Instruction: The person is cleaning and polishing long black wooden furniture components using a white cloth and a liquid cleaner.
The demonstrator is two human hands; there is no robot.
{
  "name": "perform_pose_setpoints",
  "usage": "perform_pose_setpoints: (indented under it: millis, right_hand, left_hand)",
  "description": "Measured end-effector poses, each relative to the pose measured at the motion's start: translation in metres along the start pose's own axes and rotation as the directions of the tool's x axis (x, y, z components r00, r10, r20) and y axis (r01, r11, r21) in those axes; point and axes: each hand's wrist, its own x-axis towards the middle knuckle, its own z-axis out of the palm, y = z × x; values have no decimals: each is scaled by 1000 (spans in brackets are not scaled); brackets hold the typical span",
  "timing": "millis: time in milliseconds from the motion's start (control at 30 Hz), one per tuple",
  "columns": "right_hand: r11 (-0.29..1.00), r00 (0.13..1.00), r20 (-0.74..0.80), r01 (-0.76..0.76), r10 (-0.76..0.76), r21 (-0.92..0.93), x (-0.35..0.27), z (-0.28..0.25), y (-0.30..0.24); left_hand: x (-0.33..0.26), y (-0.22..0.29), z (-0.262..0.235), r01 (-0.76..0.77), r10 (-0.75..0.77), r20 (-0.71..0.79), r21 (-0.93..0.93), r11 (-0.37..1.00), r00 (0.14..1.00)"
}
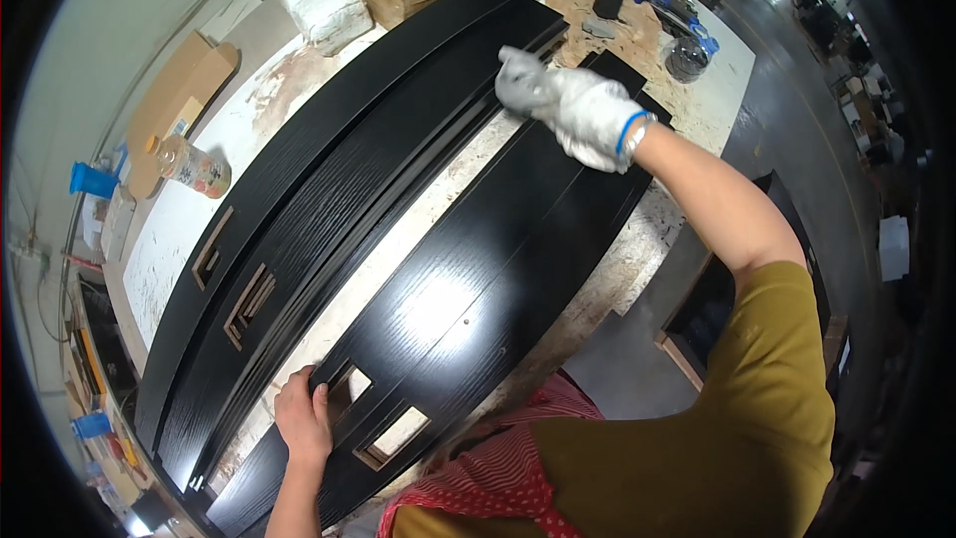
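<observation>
- Near, left of middle: the bare left hand (303,416) at the left edge of a black panel (538,219), thumb apart from fingers; cannot tell whether it grips
- The panel lies along the table (732,80)
- Left: more black boards (339,144), then a bottle (194,167)
- Far: the gloved right hand (568,105), curled and blurred; cannot tell what it holds
- Farther: an open box (398,6)

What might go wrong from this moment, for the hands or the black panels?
The bare left hand rests beside a cut-out in the near panel; a rough edge might scratch the skin. That panel looks glossy, so any grit on the gloved right hand may mark it. The far panel lies close by; a shift might knock them together.
</observation>
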Motion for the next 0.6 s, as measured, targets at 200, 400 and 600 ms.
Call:
perform_pose_setpoints:
  millis: [200,400,600]
  right_hand:
    - [894,902,-324,-373,287,-247,31,-24,58]
    - [891,887,139,451,-440,-60,-62,52,-119]
    - [713,735,-44,670,-677,210,-92,110,-181]
  left_hand:
    - [4,4,3,-57,56,-13,-27,998,998]
    - [0,2,3,-57,58,-38,29,998,998]
    - [1,-10,11,-92,92,-65,3,996,994]
